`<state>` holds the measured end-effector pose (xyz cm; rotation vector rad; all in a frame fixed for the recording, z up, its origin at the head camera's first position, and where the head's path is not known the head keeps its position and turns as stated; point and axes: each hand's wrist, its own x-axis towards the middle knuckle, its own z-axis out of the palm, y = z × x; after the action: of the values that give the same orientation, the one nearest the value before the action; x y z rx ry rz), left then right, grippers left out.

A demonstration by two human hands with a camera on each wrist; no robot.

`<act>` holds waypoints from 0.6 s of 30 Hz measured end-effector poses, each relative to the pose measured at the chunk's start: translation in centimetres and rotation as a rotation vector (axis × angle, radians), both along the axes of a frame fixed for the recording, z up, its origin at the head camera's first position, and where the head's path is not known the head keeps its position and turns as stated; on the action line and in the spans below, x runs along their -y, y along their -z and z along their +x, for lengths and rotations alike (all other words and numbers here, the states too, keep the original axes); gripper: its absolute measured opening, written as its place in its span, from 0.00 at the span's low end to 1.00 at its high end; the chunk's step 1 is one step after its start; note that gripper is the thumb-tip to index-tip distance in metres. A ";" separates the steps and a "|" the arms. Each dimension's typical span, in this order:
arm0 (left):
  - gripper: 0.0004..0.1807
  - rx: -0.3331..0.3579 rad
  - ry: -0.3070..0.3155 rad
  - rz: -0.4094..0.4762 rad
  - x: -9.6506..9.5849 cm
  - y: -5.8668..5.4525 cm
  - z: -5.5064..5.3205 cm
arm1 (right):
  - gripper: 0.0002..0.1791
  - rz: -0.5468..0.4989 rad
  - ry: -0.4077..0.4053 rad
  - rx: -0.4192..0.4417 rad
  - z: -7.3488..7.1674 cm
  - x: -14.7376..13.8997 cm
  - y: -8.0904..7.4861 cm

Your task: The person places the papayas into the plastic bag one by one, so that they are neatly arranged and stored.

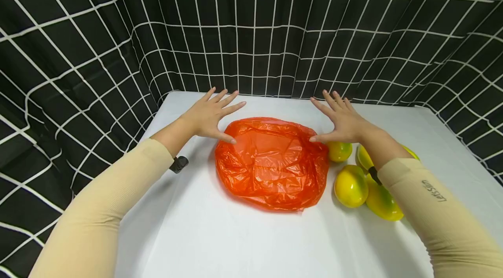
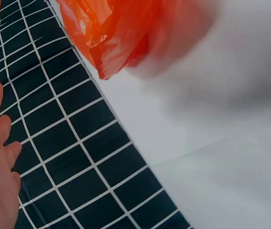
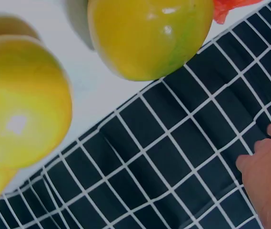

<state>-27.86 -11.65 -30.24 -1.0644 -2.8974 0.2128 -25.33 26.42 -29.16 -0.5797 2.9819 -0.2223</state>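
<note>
A red plastic bag lies on the white table, its mouth spread wide. My left hand is held over the bag's left side, fingers straight and spread, holding nothing. Over the right side, my right hand is spread the same way, its thumb near the bag's rim; whether it touches cannot be told. Several glossy yellow-green fruits, mango-like, sit right of the bag: a round one, a longer one and a small one by the thumb. My right forearm partly hides others. The right wrist view shows two large fruits close up.
The white tabletop extends around the bag. Black cloth with a white grid hangs behind the table and along both sides. A small black device shows at my left wrist.
</note>
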 end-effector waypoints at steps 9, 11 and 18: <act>0.57 0.209 -0.124 0.371 -0.5 0.8 0.3 | 0.51 -0.189 0.148 0.158 0.7 0.3 -0.3; 0.58 0.272 -0.156 0.454 -0.6 0.9 0.4 | 0.52 -0.221 0.185 0.182 0.8 0.3 -0.3; 0.56 0.465 -0.321 0.652 -1.1 1.3 1.0 | 0.55 -0.365 0.329 0.256 1.6 0.0 -0.5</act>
<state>-26.81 -10.59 -31.56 -0.5841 -3.1087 -1.0250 -23.74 26.42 -28.65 -0.0688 2.7776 -0.8107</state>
